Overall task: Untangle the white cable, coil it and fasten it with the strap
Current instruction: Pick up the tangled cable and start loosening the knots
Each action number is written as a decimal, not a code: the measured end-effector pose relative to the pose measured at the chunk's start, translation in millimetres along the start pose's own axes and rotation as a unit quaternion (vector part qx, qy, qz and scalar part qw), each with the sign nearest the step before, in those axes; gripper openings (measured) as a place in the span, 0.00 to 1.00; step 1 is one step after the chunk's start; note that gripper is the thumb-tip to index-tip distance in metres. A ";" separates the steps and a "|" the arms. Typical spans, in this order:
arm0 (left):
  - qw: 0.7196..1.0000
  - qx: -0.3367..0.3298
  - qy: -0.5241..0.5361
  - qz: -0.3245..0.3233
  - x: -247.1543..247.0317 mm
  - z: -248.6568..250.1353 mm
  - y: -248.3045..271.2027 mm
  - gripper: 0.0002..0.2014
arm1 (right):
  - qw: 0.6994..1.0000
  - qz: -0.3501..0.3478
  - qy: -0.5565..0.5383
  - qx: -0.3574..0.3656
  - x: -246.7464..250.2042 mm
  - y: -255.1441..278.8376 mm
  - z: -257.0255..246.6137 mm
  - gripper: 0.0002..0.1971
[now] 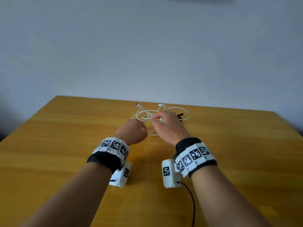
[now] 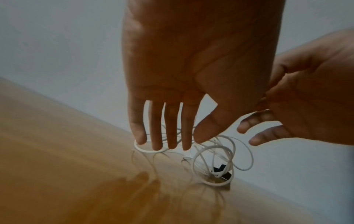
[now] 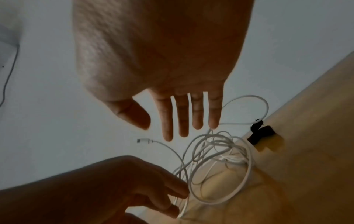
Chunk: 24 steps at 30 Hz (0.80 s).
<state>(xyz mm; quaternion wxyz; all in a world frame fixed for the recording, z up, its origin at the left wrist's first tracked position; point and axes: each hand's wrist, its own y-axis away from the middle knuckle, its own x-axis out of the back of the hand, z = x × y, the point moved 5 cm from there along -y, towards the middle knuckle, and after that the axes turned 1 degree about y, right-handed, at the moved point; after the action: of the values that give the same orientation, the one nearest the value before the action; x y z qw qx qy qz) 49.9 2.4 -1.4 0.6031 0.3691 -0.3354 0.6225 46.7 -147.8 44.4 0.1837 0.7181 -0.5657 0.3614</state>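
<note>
The left hand (image 1: 131,131) hovers at the near side of the thin white charging cable (image 1: 164,115), which lies in a loose tangle of loops on the glossy yellow-brown wooden table (image 1: 65,136). Its fingers (image 2: 156,128) hang straight and slightly spread, tips just at a loop; whether they touch it I cannot tell. One metal-tipped plug (image 1: 138,104) lies beyond these fingertips, free of the heap. To the right, the right hand (image 1: 168,123) reaches over the middle of the tangle, fingers (image 3: 182,115) straight and a little apart, thumb out, gripping nothing. Just past its little finger sits the small black fabric strap (image 3: 259,133), fixed on the cable.

The cable looks light, limp and smooth, likely to slide and spring back into loops; the free plug end seems the best place to take hold and draw it through. No containers are in view
</note>
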 end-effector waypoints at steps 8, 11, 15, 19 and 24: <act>1.000 -0.006 -0.002 -0.010 1.9 -2.9 -0.6 0.23 | 0.984 -0.131 0.123 -0.006 -30.0 -15.3 4.0 0.24; 0.999 -0.007 -0.002 -0.050 -5.0 -5.7 -0.7 0.24 | 0.978 -0.136 0.157 -0.014 -35.7 -18.1 6.3 0.25; 0.995 -0.002 0.030 -0.091 -12.6 -8.2 -1.2 0.24 | 0.968 -0.161 0.191 -0.021 -38.2 -15.2 7.0 0.26; 0.996 -0.011 0.016 -0.082 -9.6 -4.9 2.8 0.22 | 0.968 -0.158 0.190 -0.034 -34.7 -11.4 10.4 0.24; 0.997 -0.011 0.052 -0.058 -1.1 -2.9 11.0 0.14 | 0.971 -0.149 0.183 -0.040 -29.1 -4.5 12.4 0.27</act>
<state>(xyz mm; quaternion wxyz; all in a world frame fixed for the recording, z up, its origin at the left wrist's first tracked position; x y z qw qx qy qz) 38.8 3.8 -3.5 0.6589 0.3482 -0.2884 0.6012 51.9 -135.0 15.5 0.3644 0.7078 -0.4234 0.4323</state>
